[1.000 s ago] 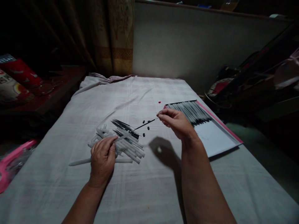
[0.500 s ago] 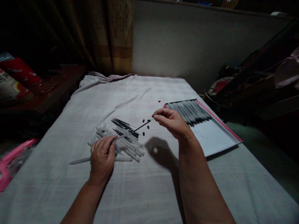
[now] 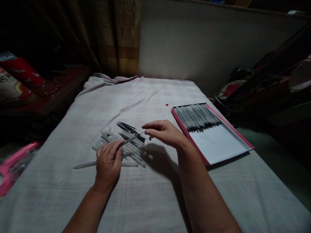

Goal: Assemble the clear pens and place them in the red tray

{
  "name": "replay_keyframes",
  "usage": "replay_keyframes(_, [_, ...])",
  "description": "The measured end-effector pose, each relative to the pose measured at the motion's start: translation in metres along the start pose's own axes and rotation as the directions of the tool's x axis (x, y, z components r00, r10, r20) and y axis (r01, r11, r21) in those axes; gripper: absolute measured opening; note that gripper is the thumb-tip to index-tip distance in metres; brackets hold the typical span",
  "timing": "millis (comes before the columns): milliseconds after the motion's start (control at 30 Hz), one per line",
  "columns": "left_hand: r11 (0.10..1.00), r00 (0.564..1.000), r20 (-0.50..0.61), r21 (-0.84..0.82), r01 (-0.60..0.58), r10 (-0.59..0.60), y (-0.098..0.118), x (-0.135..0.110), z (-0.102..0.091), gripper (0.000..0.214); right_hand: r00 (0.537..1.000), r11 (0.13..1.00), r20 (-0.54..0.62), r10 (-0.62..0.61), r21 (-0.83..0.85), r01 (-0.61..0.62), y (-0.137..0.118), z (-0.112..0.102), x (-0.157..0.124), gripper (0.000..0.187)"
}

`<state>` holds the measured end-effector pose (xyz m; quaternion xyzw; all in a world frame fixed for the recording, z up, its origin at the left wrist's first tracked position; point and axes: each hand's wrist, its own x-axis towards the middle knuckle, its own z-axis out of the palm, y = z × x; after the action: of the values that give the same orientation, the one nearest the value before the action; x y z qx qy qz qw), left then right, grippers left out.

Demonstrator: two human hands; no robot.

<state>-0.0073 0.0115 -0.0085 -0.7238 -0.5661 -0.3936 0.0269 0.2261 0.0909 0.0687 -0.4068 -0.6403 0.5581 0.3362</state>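
Note:
My left hand (image 3: 108, 163) is closed around a translucent pen barrel (image 3: 126, 141) that points up to the right. A dark ink refill (image 3: 139, 135) sits mostly inside this barrel. Its pale far end is at the thumb and forefinger of my right hand (image 3: 167, 134), in a pinch. Beneath both hands lie loose black refills (image 3: 127, 127) and a heap of clear barrels (image 3: 136, 158). One small black plug (image 3: 150, 138) shows under my right fingers; my hand may hide others. A longer pale barrel (image 3: 85, 165) passes under my left hand.
To the right, a pink-edged shallow box (image 3: 216, 149) holds a row of assembled-looking pens (image 3: 198, 116). A tiny red piece (image 3: 167, 105) lies on the pale cloth (image 3: 136, 200). A pink plastic object (image 3: 14, 161) stands off the left edge.
My right hand has moved left and slightly down, toward my left hand. The refill has slid deeper into the barrel, with less of it showing. My left hand has barely moved.

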Motion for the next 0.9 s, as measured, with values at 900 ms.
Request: replay_keyframes(900, [0.996,1.000,-0.004,-0.089,-0.016,0.016,0.008,0.001,-0.004,0.027,0.984,0.725,-0.124,0.130,-0.665,-0.180,0.018,0.006,0.005,0.017])
